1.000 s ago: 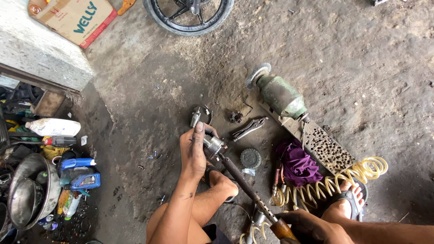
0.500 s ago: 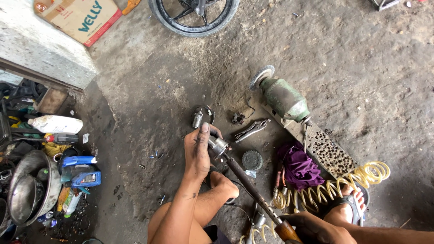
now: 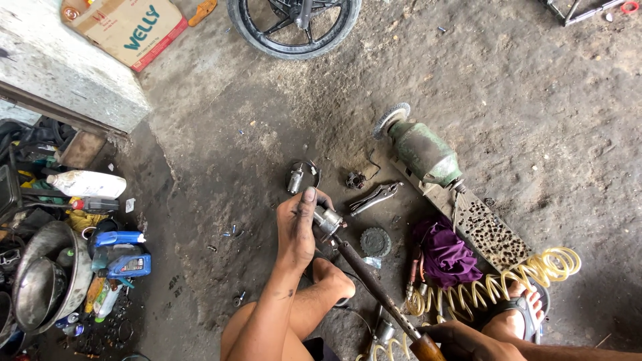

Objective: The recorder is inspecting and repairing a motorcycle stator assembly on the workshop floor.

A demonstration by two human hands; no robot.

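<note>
My left hand (image 3: 299,224) grips a small round metal part (image 3: 328,221) and steadies it over the concrete floor. My right hand (image 3: 461,339), at the bottom edge, is closed on the wooden handle (image 3: 426,348) of a long dark tool (image 3: 368,274) whose tip sits at that metal part. My bare knee and foot (image 3: 331,281) lie just under the tool shaft. A small metal cylinder with a wire loop (image 3: 295,179) lies just beyond my left hand.
Locking pliers (image 3: 373,198), a round gear-like disc (image 3: 375,241), a purple rag (image 3: 447,253) and a coiled yellow air hose (image 3: 508,281) lie to the right. A green bench grinder (image 3: 421,152) on a board sits behind. A wheel (image 3: 292,27) stands far back; bottles and pans clutter the left.
The view has shifted slightly. Both hands keep the same grip on the metal part and the tool, with little movement.
</note>
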